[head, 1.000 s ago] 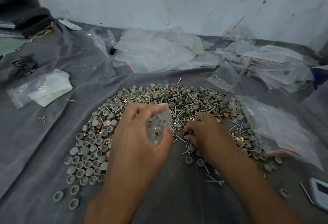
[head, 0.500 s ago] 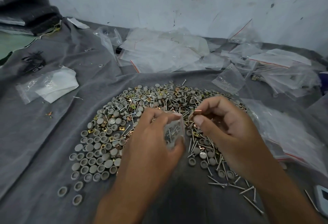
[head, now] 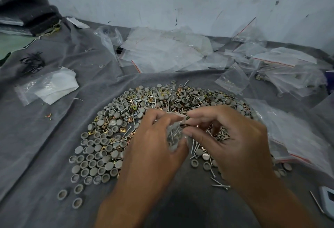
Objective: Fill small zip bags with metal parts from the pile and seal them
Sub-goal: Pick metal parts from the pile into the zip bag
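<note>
Right hand (head: 233, 144) now meets left hand (head: 153, 148); zip bag (head: 174, 135) half hidden.

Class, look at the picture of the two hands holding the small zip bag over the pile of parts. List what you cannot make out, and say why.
Head view only:
- small zip bag: left hand and right hand cover most of it; how many parts it holds and whether it is sealed cannot be told.
- What the right fingertips pinch: too small, blurred.
- pale device: cut off by the right edge.
- dark bundle on the cloth: too small to identify.
</note>
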{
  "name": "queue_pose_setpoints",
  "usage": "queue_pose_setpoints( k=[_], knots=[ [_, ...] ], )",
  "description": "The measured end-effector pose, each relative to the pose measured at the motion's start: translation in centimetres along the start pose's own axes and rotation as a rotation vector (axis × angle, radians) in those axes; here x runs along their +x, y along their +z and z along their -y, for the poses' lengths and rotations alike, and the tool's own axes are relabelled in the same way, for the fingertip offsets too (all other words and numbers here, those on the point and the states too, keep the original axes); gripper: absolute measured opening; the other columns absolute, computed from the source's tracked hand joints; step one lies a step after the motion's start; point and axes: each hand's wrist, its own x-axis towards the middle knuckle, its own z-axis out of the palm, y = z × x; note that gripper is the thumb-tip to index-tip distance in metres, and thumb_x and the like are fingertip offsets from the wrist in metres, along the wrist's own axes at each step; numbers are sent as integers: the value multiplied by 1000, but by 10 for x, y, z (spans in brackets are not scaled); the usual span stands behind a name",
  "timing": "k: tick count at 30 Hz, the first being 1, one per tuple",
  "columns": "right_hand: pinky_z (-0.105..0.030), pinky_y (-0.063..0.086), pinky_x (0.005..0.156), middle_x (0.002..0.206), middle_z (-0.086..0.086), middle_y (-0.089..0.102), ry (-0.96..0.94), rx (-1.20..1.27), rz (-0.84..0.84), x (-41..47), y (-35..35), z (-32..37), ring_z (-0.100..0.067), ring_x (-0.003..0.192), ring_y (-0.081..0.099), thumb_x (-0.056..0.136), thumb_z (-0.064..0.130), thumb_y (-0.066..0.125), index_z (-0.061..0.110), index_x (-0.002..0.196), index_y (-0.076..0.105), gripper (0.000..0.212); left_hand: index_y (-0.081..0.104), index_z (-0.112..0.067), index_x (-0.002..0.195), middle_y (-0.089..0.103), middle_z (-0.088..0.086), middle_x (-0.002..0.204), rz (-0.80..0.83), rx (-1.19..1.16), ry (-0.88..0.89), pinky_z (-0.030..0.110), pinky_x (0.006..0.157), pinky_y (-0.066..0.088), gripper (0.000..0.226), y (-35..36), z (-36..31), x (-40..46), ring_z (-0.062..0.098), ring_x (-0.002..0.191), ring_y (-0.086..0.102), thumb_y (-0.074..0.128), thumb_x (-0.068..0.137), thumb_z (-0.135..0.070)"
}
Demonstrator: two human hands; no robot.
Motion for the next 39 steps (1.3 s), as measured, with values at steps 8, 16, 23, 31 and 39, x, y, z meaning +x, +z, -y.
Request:
queue_pose_setpoints(
  k=[8,16,23,31,39],
  knots=[
    [-9,44,65,87,20,68,275,22,-78,4,-2,-26,-4,82,65,90,34,74,31,96,69,9,65,-33,112,51,-17,104,-87,0,-29,-1,78,35,35,-18,6,5,-16,99,47,71,78,-39],
    [-32,48,86,106,15,61,458,-353,525,-19,48,-71,-9,102,55,94,34,67,34,108,66,14,65,-31,112,52,-15,102,-166,-40,-79,-4,81,31,38,-28,8,8,-20,95,45,74,76,-29],
    [-28,37,83,119,14,59,451,-494,553,-23,46,-83,-12,113,43,90,40,71,37,112,65,23,68,-28,111,48,-21,99,-150,-34,-68,-4,83,29,36,-25,10,8,-20,95,46,73,76,-31],
    [-31,40,83,103,16,54,498,-394,580,-21,58,-74,-10,107,43,86,50,72,37,103,66,23,68,-25,115,49,-18,101,-143,-27,-64,-4,83,29,39,-26,8,8,-22,97,45,74,77,-28],
    [-40,49,93,112,11,57,538,-395,603,-20,66,-62,-15,112,45,90,44,62,37,113,67,25,68,-26,116,52,-15,103,-139,-18,-69,-3,82,30,40,-25,7,8,-20,97,45,72,77,-33]
  ],
)
